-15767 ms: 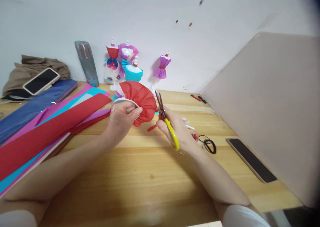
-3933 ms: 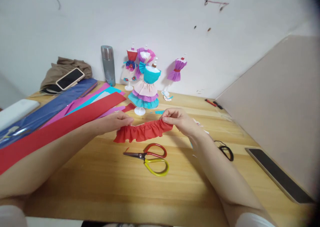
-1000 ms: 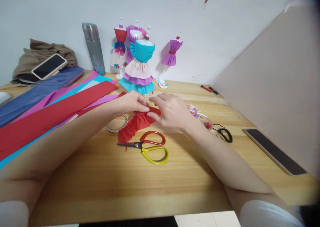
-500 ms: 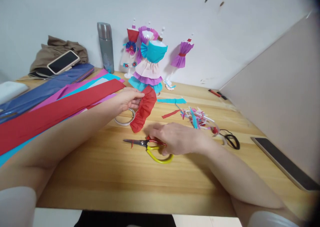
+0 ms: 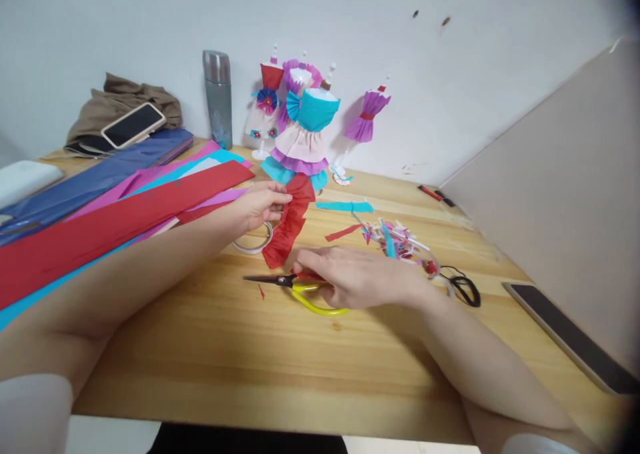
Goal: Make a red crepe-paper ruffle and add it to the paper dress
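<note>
My left hand (image 5: 270, 204) pinches the upper left edge of a gathered strip of red crepe paper (image 5: 291, 224). That strip slants down toward me, ruffled along its length. Beneath the left hand a roll of tape (image 5: 254, 241) lies on the table. My right hand (image 5: 345, 274) is closed around the handles of the scissors (image 5: 320, 307), which have red and yellow grips. Their blades look shut and point left, just below the strip's lower end. A tiny red scrap (image 5: 261, 293) lies under the blades. The fingers inside the handles are partly hidden.
Long paper strips (image 5: 125, 221) cover the left side. Miniature dress forms (image 5: 307, 131) in paper dresses stand at the back beside a bottle (image 5: 218, 101). Paper scraps (image 5: 395, 237), a black cord (image 5: 465, 289) and a dark flat device (image 5: 565, 334) lie to the right.
My right hand has lifted the scissors slightly off the table. The small red scrap that lay across the blades is now on the tabletop below them. The view has shifted a little.
</note>
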`<state>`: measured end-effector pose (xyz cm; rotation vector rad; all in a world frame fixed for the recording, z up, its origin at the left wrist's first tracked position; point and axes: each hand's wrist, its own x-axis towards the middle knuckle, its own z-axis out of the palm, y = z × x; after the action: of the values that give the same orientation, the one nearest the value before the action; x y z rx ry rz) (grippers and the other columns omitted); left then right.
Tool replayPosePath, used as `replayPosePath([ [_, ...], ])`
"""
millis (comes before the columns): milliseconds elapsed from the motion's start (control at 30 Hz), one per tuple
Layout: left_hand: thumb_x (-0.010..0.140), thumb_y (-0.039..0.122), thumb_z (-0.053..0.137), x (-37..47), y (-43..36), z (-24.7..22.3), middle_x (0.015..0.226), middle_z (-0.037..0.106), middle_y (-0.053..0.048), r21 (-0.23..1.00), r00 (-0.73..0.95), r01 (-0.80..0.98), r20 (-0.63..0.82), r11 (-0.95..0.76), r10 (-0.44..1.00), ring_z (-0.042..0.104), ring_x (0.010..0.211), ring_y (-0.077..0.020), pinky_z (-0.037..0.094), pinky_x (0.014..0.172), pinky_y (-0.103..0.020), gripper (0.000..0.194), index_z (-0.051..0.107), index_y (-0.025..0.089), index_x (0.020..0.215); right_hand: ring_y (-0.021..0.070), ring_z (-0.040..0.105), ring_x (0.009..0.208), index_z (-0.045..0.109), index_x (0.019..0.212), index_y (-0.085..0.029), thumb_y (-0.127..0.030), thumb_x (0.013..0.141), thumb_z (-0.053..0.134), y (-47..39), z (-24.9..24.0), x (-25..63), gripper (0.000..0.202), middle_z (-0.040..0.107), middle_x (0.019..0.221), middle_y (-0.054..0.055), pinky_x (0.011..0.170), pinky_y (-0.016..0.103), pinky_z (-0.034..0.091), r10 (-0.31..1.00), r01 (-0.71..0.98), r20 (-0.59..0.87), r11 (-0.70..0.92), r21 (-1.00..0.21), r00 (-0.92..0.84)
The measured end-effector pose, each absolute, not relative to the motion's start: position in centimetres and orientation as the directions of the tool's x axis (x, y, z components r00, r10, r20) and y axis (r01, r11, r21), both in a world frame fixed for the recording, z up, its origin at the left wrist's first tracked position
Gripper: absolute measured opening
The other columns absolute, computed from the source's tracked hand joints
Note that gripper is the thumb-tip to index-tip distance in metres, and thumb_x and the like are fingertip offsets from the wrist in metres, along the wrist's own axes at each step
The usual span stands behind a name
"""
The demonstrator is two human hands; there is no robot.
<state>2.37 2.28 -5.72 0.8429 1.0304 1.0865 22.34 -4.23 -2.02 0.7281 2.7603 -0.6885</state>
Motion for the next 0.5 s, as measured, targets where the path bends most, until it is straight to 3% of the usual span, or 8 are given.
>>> replayPosePath([
  [133,0.081,-0.004,0.063,2.6,2.4,-6.0,0.063,0.061,0.002,0.901,0.099,-0.335,-0.256,0.274,0.962,0.062,0.057,-0.0098,0.051,0.06,-0.024,0.025,0.052,0.016,0.072,0.0121,0.052,0.073,0.055,0.117,-0.017,-0.005,0.075,0.054,-3.2,-1.3,23.5,0.043,0.062,0.092,0.002,0.063,0.023,0.04,0.378,0.442,-0.231,0.722,-0.533,-0.896],
  [200,0.081,-0.005,0.061,2.7,2.4,-6.1,0.062,0.06,0.002,0.888,0.094,-0.362,-0.267,0.283,0.959,0.062,0.057,-0.0099,0.052,0.061,-0.024,0.026,0.051,0.017,0.071,0.0117,0.054,0.075,0.058,0.119,-0.016,-0.009,0.082,0.054,-2.4,-0.9,24.2,0.038,0.064,0.096,0.003,0.065,0.023,0.043,0.337,0.401,-0.227,0.659,-0.637,-0.914],
  [267,0.081,-0.006,0.06,2.8,2.4,-6.3,0.062,0.06,0.002,0.879,0.082,-0.38,-0.277,0.287,0.957,0.062,0.057,-0.0103,0.053,0.064,-0.025,0.027,0.05,0.017,0.071,0.0148,0.062,0.09,0.059,0.126,-0.016,-0.018,0.088,0.058,-1.5,-0.7,25.2,0.037,0.067,0.11,0.008,0.076,0.025,0.049,0.293,0.383,-0.255,0.582,-0.717,-0.922],
  [400,0.078,-0.007,0.061,3.3,2.0,-6.3,0.064,0.061,0.002,0.875,0.058,-0.394,-0.283,0.283,0.957,0.063,0.058,-0.0111,0.055,0.067,-0.027,0.028,0.051,0.018,0.073,0.0251,0.058,0.125,0.051,0.142,-0.016,-0.033,0.08,0.077,0.8,-0.6,27.6,0.07,0.057,0.141,0.017,0.099,0.034,0.049,0.278,0.439,-0.34,0.525,-0.729,-0.898],
  [500,0.078,-0.004,0.061,3.7,1.4,-5.8,0.064,0.061,0.0,0.885,0.052,-0.376,-0.274,0.273,0.96,0.063,0.06,-0.013,0.055,0.07,-0.031,0.023,0.054,0.017,0.074,0.027,0.059,0.121,0.055,0.135,-0.015,-0.048,0.076,0.081,1.9,-0.4,29.3,0.072,0.059,0.137,0.018,0.097,0.034,0.049,0.366,0.472,-0.312,0.532,-0.703,-0.877],
])
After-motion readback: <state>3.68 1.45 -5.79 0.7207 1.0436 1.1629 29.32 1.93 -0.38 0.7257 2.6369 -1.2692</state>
